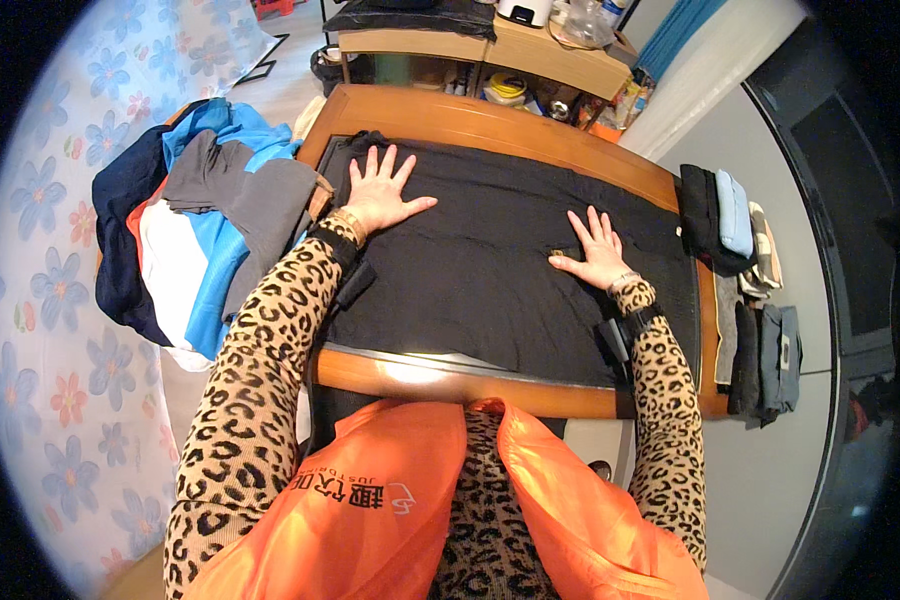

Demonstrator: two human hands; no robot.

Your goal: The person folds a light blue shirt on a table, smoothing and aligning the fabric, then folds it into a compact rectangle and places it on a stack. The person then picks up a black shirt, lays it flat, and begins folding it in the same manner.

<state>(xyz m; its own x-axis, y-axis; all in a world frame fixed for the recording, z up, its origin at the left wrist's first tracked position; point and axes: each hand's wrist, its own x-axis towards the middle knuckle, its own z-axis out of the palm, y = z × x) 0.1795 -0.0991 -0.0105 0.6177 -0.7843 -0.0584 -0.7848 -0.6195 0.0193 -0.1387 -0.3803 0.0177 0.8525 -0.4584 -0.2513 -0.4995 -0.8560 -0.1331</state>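
A black cloth garment (465,277) lies spread over most of a wood-framed table (412,105), with some wrinkles across it. Flat near its far left corner rests my left hand (381,191), fingers spread and palm down. My right hand (596,249) presses on the right half of the cloth, its fingers also apart. Beside the right thumb a small tan mark or label shows on the fabric. Neither hand grips anything. Along the near edge, a strip of the shiny tabletop is uncovered.
Left of the table is a heap of loose clothes (247,180) in grey, blue, white and navy. Folded dark clothes (699,214), a light blue folded item (734,212) and a grey-blue folded garment (780,360) line the right edge. A wooden desk (555,64) with household items stands beyond.
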